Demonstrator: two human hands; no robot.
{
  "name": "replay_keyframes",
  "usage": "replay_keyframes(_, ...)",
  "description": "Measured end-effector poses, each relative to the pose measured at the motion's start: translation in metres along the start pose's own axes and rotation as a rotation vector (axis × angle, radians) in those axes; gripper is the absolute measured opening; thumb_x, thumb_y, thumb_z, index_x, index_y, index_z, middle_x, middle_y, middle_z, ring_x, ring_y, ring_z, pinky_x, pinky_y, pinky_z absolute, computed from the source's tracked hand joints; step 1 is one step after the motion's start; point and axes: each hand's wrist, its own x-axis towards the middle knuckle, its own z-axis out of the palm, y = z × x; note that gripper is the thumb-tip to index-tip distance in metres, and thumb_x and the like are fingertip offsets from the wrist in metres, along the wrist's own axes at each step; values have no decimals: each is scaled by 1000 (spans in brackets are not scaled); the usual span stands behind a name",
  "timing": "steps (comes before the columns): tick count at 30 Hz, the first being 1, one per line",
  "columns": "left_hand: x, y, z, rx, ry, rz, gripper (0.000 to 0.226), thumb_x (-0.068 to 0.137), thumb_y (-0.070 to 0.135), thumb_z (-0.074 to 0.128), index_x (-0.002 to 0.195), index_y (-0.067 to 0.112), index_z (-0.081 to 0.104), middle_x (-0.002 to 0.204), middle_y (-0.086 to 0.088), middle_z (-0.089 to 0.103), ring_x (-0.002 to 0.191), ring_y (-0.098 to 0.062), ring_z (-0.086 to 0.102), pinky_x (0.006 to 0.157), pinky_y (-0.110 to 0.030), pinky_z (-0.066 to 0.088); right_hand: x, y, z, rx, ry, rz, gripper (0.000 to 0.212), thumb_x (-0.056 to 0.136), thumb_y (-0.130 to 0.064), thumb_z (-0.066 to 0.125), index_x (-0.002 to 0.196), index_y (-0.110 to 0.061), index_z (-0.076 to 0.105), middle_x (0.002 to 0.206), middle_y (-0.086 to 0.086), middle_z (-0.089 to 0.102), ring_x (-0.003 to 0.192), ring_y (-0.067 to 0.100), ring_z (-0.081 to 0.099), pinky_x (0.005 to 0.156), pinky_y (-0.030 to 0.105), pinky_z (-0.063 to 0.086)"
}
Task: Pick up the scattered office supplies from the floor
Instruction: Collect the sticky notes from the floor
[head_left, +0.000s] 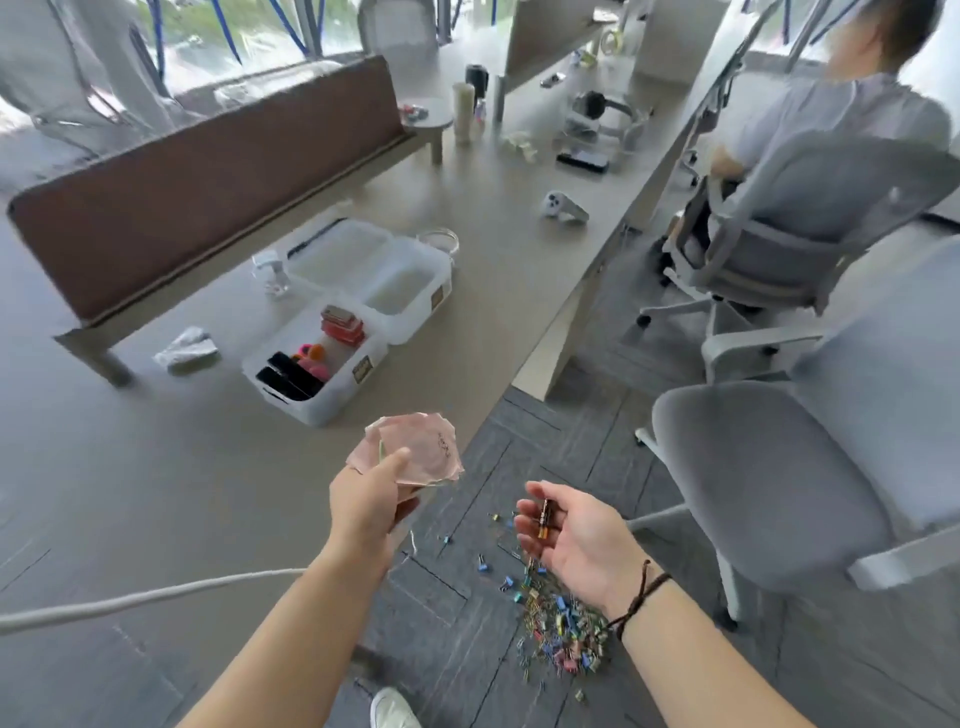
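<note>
My left hand (371, 501) grips a stack of pink sticky notes (421, 449) over the desk's front edge. My right hand (569, 535), palm up above the floor, has its fingers curled around a small dark battery (545, 519) with an orange end. On the grey carpet below lies a dense pile of coloured binder clips and paper clips (561, 629), with a few loose clips (483, 564) scattered toward the desk.
On the desk (156, 493) stands a clear compartment box (343, 322) holding red, pink and black items, with a crumpled wrapper to its left. A white cable (130, 600) crosses the desk. Grey office chairs (779, 493) stand to the right; a seated person (857, 114) is farther back.
</note>
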Motion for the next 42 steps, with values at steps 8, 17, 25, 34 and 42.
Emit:
replay_keyframes(8,25,41,-66,-108,72,26,29,95,13,65,120,28,67,104,-5,74,86,-21,69,66,-32,55,15,-6,136,-214,-189,38,21,101,-10,49,119,-5,58,85,14,64,70,24,65,63,33,56)
replay_keyframes(17,89,64,-74,-185,197,3,48,95,2,48,125,33,68,110,0,76,86,-17,69,71,-32,56,76,-29,223,-367,-246,129,15,101,-10,47,110,-7,59,82,13,62,67,23,61,62,31,53)
replay_keyframes(25,203,117,-50,-176,418,-52,25,86,-3,59,101,13,70,95,-11,75,87,-30,71,89,-50,59,173,-86,294,-479,-336,186,11,101,-10,51,99,-3,59,79,12,60,67,22,60,67,32,51)
replay_keyframes(34,291,140,-23,-273,546,-97,35,86,-14,52,101,12,70,93,-9,72,78,-23,67,69,-34,63,279,-122,348,-999,-464,-29,37,93,15,36,112,-3,61,83,10,63,66,19,58,60,27,49)
replay_keyframes(42,284,140,-37,-405,711,4,31,84,-14,56,101,7,70,85,-4,71,74,-17,66,78,-32,59,327,-102,386,-1918,-829,-413,23,89,-6,54,94,-26,64,104,2,73,100,24,65,92,36,53)
